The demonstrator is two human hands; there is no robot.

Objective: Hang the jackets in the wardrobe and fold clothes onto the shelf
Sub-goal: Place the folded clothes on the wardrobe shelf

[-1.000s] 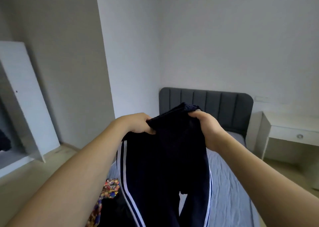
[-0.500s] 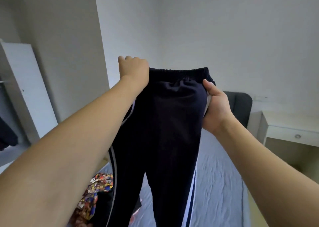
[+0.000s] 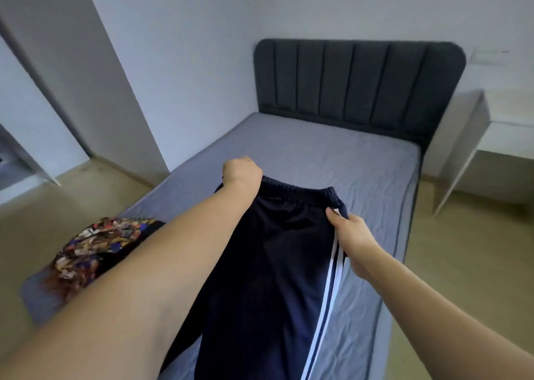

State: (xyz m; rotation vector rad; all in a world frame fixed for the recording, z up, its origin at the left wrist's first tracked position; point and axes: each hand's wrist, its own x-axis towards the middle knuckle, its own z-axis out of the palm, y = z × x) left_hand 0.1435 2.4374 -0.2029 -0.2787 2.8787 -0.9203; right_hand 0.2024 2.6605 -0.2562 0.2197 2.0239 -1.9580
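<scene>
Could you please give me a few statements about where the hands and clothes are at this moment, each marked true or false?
1. Both hands hold the navy track pants at the waistband end. True: the left hand grips one corner and the right hand pinches the side with the white stripes.
2. The track pants are already folded into a square. False: they are spread out lengthwise over the bed.
3. A multicoloured patterned garment lies on the bed to the left of the left arm. True.
4. The headboard is white. False: it is dark grey with vertical padded channels.
5. The right hand is empty. False: it holds the track pants.
</scene>
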